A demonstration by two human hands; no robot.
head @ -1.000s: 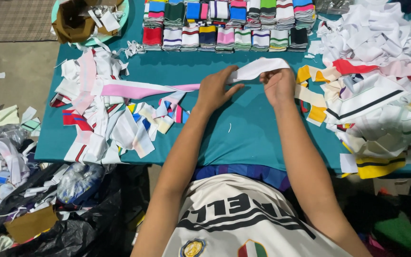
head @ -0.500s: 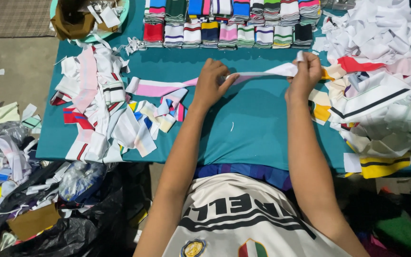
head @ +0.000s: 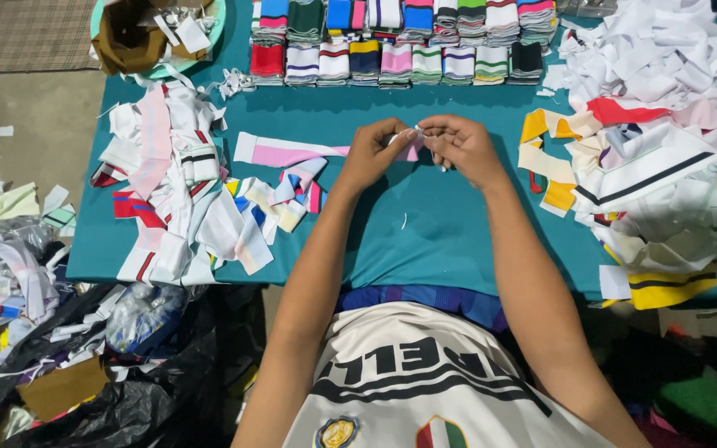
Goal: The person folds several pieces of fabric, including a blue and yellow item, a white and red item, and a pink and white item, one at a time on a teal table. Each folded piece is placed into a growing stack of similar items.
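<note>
Pink and white cloth strip (head: pixel 292 153) — soft, light and floppy, I think. It lies on the teal desk (head: pixel 425 232), its end up between your hands. Your left hand (head: pixel 379 149) and right hand (head: pixel 458 148) both pinch that end — hold near the edge.

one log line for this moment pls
left hand + right hand: pinching pink-and-white knit fabric strip | over teal table cloth | folded striped stacks behind
</note>
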